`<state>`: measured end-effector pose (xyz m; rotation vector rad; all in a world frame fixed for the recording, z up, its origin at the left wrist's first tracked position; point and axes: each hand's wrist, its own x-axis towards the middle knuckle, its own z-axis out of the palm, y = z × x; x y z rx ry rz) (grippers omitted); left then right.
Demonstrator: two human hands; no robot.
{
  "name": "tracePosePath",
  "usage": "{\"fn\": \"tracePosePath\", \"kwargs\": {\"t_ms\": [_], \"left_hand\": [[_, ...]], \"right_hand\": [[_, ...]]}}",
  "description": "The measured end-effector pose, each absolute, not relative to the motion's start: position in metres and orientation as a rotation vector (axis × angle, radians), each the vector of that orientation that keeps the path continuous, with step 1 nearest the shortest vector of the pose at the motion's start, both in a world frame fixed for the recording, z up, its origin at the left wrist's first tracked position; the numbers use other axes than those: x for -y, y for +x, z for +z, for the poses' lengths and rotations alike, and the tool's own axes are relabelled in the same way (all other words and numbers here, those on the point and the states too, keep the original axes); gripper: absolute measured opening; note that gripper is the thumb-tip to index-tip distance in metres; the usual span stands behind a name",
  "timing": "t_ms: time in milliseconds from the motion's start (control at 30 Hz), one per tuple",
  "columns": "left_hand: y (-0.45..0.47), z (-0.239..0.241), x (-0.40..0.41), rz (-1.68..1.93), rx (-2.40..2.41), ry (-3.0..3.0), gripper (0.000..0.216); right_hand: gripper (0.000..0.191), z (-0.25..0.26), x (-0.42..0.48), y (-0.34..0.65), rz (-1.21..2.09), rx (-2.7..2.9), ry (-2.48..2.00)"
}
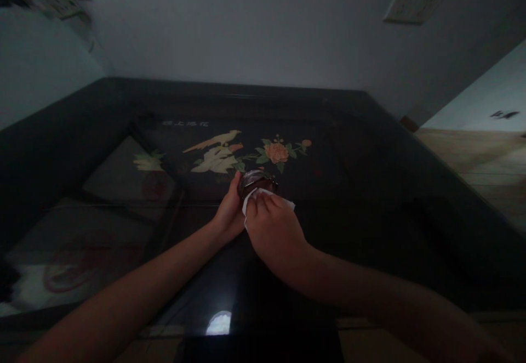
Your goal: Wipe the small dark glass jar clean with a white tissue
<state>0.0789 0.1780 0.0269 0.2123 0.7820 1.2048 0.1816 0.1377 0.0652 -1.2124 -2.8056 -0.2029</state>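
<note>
A dark, glossy, rounded dish-like object (258, 179), perhaps of glass, is held at the middle of the dark table. The fingers of my left hand (230, 209) are closed around its left side, with the thumb up along the edge. My right hand (273, 223) grips a crumpled white tissue (249, 205) and presses it against the object's near side. Both hands are just above the tabletop or resting on it; I cannot tell which. The tissue and fingers hide the object's near part, so its exact kind is unclear.
The glossy black tabletop (370, 187) bears a picture of a bird (213, 141) and a pink flower (276, 152). It reflects a bright light near the front. Behind stands a pale wall with sockets (413, 4); a wooden floor (472, 160) shows at right.
</note>
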Motion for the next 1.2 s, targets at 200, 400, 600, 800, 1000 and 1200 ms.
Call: {"fn": "tracePosePath", "kwargs": {"t_ms": [200, 400, 600, 800, 1000, 1200], "left_hand": [[0.077, 0.028, -0.176, 1.229, -0.741, 0.196, 0.050], [0.079, 0.035, -0.174, 1.267, -0.737, 0.171, 0.048], [0.079, 0.035, -0.173, 1.277, -0.749, 0.162, 0.048], [0.078, 0.033, -0.174, 1.237, -0.736, 0.157, 0.048], [0.080, 0.034, -0.176, 1.245, -0.809, 0.126, 0.051], [0.080, 0.030, -0.176, 1.231, -0.755, 0.131, 0.049]], "right_hand": [[0.023, 0.074, -0.150, 0.188, 0.663, 2.514, -1.245], [0.027, 0.061, -0.156, 0.185, 1.340, 1.600, -1.116], [0.020, 0.072, -0.158, 0.188, 1.159, 2.035, -1.184], [0.022, 0.076, -0.154, 0.189, 0.402, 2.705, -1.181], [0.034, 0.066, -0.146, 0.188, -0.321, 2.915, -1.114], [0.047, 0.051, -0.143, 0.193, -0.588, 2.849, -1.208]]}}
